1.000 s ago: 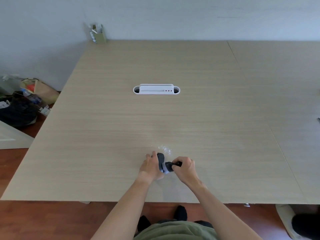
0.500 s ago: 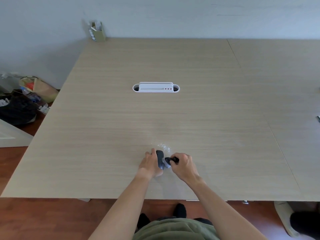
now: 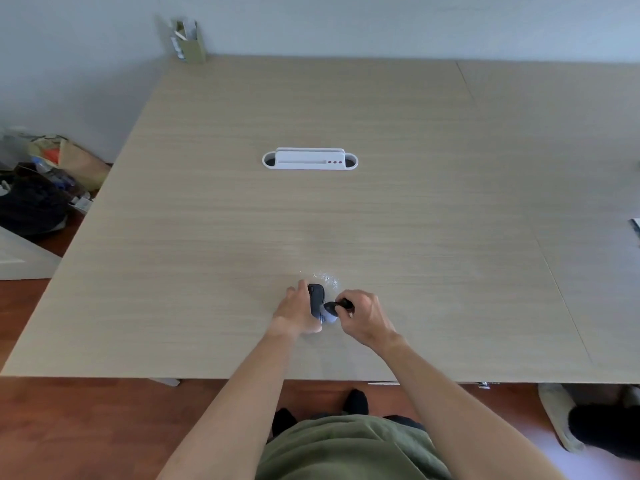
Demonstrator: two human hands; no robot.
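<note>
My left hand (image 3: 296,311) grips a dark grey computer mouse (image 3: 316,297), held on its side just above the wooden table (image 3: 214,258). A pale blue-grey part shows at the mouse's near end (image 3: 330,318). My right hand (image 3: 363,315) pinches a small black piece (image 3: 337,304) against the mouse's right side. I cannot tell what that piece is. A small patch of white specks (image 3: 327,277) lies on the table just beyond the mouse.
A white cable-port tray (image 3: 310,160) is set into the table's middle. A small cardboard box (image 3: 188,41) stands at the far left corner by the wall. Bags and clutter (image 3: 41,188) lie on the floor to the left. A slipper (image 3: 561,414) lies under the table's right edge.
Both hands with the mouse have stayed close together and drifted slightly away from me; the right hand's black piece now sits tight against the mouse.
</note>
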